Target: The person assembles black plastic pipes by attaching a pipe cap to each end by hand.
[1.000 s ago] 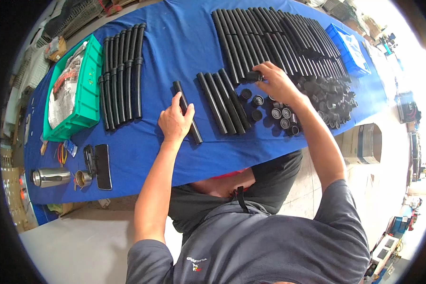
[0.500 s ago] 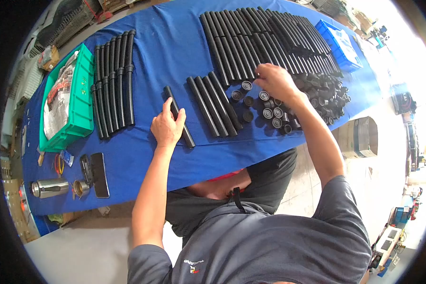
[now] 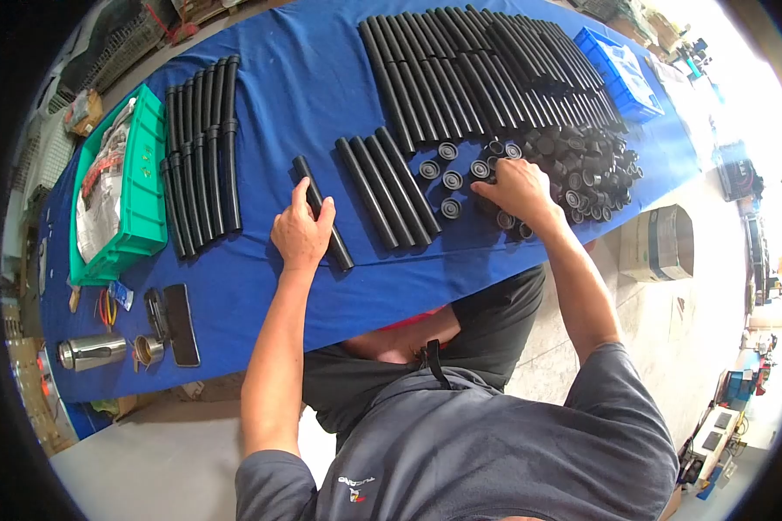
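My left hand (image 3: 301, 236) rests on a single black tube (image 3: 323, 213), index finger and thumb on either side of it, holding it against the blue cloth. To its right lie several black tubes (image 3: 381, 187) side by side. Over a cluster of round black caps, my right hand (image 3: 520, 189) has its fingers curled down and its thumb pointing left; they seem to close on a cap, mostly hidden beneath them. Left of that hand, a few loose caps (image 3: 452, 180) lie with their ringed faces up.
A large stack of black tubes (image 3: 443, 78) lies behind a heap of caps (image 3: 595, 169). On the left are joined tubes (image 3: 202, 156) and a green crate (image 3: 139, 217). A blue bin (image 3: 617, 74), phone (image 3: 182, 326) and steel flask (image 3: 93, 352) sit near the edges.
My right hand has moved down and slightly right, from the edge of the tube stack to the caps. My left hand stays on the same tube.
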### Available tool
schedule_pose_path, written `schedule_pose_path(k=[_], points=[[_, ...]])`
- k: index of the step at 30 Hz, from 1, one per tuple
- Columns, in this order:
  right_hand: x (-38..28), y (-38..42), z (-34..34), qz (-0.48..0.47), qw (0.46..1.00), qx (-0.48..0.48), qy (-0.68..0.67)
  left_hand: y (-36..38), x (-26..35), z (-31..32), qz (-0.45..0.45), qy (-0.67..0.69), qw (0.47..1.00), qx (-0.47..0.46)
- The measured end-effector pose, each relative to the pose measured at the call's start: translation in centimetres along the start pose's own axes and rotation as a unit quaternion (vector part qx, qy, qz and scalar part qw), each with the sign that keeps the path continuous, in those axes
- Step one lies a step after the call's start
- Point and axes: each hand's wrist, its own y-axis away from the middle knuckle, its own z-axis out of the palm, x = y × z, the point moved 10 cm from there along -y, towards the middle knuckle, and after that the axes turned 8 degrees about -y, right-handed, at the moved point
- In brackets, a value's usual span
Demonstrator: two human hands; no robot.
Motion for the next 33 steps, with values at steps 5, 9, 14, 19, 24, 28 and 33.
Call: schedule_pose_path(k=[5, 9, 14, 19, 24, 28, 33], points=[[0.2, 0.3, 0.3, 0.014, 1.0, 0.022, -0.014, 0.0, 0.0, 0.1, -0.005, -0.004, 1.0, -0.005], [0.8, 0.1, 0.7, 0.022, 0.996, 0.053, -0.065, -0.1, 0.2, -0.3, 0.021, -0.006, 0.999, 0.031], [0.9, -0.4, 1.5, 0.008, 0.993, 0.082, -0.082, 0.0, 0.1, -0.1, -0.007, -0.001, 1.0, -0.007], [-1.0, 0.3, 1.3, -0.032, 0.995, 0.096, -0.016, -0.1, 0.1, -0.1, -0.008, -0.008, 1.0, -0.01], [-2.4, 0.9, 1.2, -0.073, 0.993, 0.056, -0.073, -0.1, -0.1, 0.1, -0.005, -0.003, 1.0, -0.007], [0.4, 0.1, -2.4, -0.083, 0.971, 0.153, -0.166, -0.1, -0.2, 0.2, -0.009, 0.001, 1.0, -0.008], [3.8, 2.1, -8.4, -0.054, 0.955, 0.187, -0.223, -0.1, -0.1, 0.1, 0.001, 0.006, 1.0, 0.0]])
